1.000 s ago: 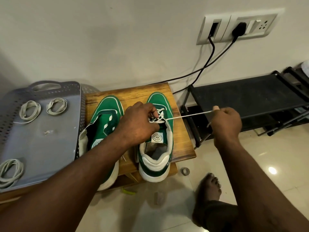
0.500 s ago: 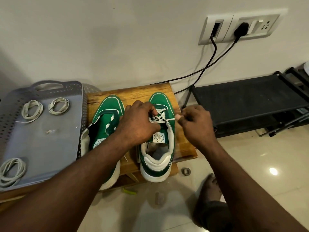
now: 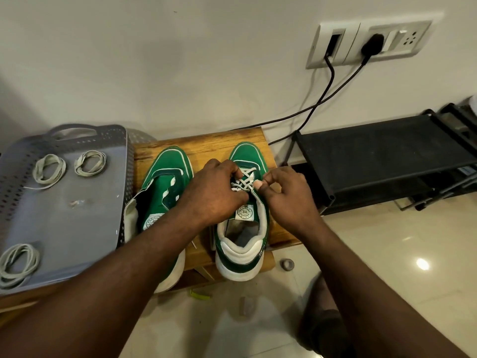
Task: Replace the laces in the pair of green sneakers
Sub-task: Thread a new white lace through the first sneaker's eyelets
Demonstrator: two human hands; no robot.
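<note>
The left hand [image 3: 216, 193] lies over the middle of the right sneaker [image 3: 246, 156], its fingers curled down with the tips closed on the white lace [image 3: 244, 180] where the strands cross. The right hand [image 3: 286, 196] sits just beside it at the shoe's right edge. Its thumb and forefinger pinch a stretch of the same lace and the other fingers are loosely bent. The two hands almost touch over the eyelets.

Both green shoes stand side by side on a small wooden tabletop [image 3: 206, 140]. Their long axes run parallel, toes towards the wall and white heels towards the person. The heels hang past the near edge. The left sneaker [image 3: 167, 174] stands just to the left of the laced one, partly under the left forearm.

A grey perforated tray [image 3: 77, 215] stands to the left, against the tabletop. Three coiled bundles of laces lie in it: two at the far side [image 3: 49, 171] [image 3: 90, 162] and one at the near left corner [image 3: 18, 262].

A black shoe rack [image 3: 382, 151] stands on the right. Above it, two dark cables [image 3: 333, 81] hang from a wall socket [image 3: 371, 42]. A small roll of tape [image 3: 287, 264] lies on the tiled floor near the right sneaker's heel.
</note>
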